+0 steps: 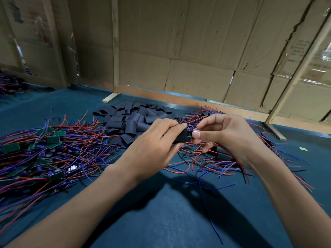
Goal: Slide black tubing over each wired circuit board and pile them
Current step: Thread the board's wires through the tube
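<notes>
Our left hand (157, 138) grips a tubing piece (180, 136); our right hand (223, 135) pinches the board's end, mid-sleeving; next we push it through.

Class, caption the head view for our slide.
Left hand and right hand sleeve a board in black tubing over wires.

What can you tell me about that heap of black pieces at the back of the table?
The tubing heap is a loose pile of short, flattened black sleeves, matte and rubbery-looking, some with open ends showing. They lie at all angles, overlapping, on the blue-green table near the cardboard wall. Red and blue wires run up against its left edge. The left hand hides its near right corner.
</notes>
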`<action>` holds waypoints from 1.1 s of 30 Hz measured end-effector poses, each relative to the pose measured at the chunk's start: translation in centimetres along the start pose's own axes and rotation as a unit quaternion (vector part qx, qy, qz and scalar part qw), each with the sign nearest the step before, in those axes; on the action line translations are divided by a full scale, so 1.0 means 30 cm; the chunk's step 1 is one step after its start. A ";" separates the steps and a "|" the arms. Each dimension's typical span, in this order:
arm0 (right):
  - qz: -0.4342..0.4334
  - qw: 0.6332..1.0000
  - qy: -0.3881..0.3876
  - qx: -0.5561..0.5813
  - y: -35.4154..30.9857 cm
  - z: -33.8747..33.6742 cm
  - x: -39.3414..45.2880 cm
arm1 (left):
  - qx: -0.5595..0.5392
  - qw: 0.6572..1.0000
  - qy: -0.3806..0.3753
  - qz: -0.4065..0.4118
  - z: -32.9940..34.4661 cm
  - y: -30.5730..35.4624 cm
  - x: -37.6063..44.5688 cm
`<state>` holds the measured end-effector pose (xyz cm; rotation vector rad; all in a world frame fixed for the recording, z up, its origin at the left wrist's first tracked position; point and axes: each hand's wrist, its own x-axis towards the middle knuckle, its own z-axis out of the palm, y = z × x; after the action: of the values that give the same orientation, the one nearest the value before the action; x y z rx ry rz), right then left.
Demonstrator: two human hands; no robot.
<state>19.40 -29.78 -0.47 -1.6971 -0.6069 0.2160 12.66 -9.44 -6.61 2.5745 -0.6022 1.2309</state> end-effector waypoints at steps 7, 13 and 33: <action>0.005 1.000 -0.020 0.017 -0.012 -0.002 -0.011 | -0.027 1.000 -0.014 0.004 -0.003 0.011 0.001; 0.003 0.999 -0.011 -0.031 -0.030 0.017 -0.017 | -0.003 1.000 0.010 0.021 -0.005 0.022 0.006; 0.072 0.966 0.207 -0.135 0.013 -0.155 0.009 | 0.096 0.959 -0.096 -0.248 -0.006 -0.123 -0.015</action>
<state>21.90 -33.67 0.26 -1.9782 -0.2053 -0.1262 13.94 -5.97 -6.93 2.7754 0.1482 0.9132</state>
